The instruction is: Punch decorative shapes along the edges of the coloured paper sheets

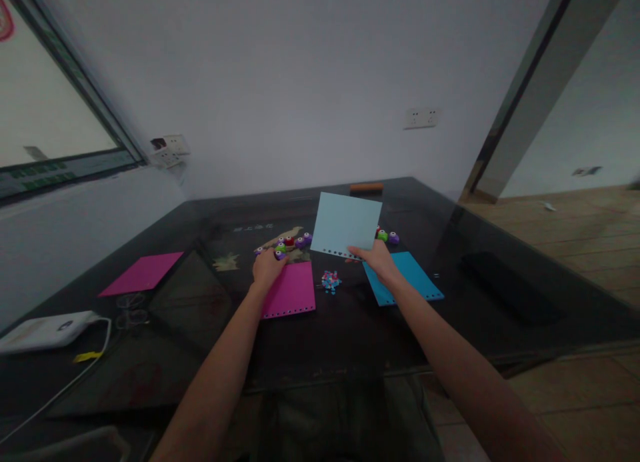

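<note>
Pinched at its punched lower edge, a pale blue sheet (347, 223) is held up over the table by my right hand (379, 257). Below that hand lies a bright blue sheet (413, 277). My left hand (268, 269) is at the upper left corner of a pink sheet (291, 290), beside a cluster of small eyed balls (289, 241); its fingers are bent, and whether they grip anything is hidden. Between the pink and blue sheets sits a small pile of pink, blue and white bits (331, 281). More eyed balls (394, 237) show just right of the raised sheet.
On the dark table (200, 342), another pink sheet (143, 273) lies at the left, near glasses (132, 312) and a white device (47, 332) with a cable. A brown roll (367, 188) lies at the back, a black object (507, 285) at the right.
</note>
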Motion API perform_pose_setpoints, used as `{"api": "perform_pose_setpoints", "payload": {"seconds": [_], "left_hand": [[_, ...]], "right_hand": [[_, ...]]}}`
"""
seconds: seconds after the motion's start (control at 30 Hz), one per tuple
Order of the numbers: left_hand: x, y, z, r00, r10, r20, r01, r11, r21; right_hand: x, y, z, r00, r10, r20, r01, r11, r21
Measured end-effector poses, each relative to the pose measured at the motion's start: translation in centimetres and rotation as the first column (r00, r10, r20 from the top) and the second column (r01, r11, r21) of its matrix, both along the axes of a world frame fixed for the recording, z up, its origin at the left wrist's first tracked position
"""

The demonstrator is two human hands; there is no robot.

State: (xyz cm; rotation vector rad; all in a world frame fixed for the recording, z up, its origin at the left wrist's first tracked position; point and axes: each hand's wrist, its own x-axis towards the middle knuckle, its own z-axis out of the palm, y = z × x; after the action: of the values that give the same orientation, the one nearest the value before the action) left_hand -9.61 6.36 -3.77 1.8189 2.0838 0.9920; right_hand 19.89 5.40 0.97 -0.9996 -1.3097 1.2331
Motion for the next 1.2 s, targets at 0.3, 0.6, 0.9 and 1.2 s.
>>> {"api": "perform_pose_setpoints", "payload": {"seconds": [0.3, 0.6, 0.9, 1.2], "left_hand": [[0.1, -1.7, 2.9, 0.996, 0.069, -0.050, -0.062, 0.990, 0.128], [4.6, -2.1, 3.0, 0.712, -0.272, 0.648, 0.222, 0.962, 0.160], [7.3, -3.1, 2.6, 0.363, -0.324, 0.874, 0.356, 0.915, 0.192], [7.7, -3.4, 2.7, 0.443, -0.273, 0.854, 0.338, 0.933, 0.123]], "right_hand": [[-0.1, -0.1, -0.3, 1.000, -0.006, 0.018, 0.006, 1.000, -0.007], [0.1, 0.2, -0.7, 1.000, -0.005, -0.016, 0.005, 1.000, -0.007], [0.2, 0.2, -0.5, 0.997, -0.039, -0.064, 0.040, 0.999, 0.011], [0.4, 0.7, -0.9, 0.993, -0.040, -0.108, 0.045, 0.998, 0.041]]}}
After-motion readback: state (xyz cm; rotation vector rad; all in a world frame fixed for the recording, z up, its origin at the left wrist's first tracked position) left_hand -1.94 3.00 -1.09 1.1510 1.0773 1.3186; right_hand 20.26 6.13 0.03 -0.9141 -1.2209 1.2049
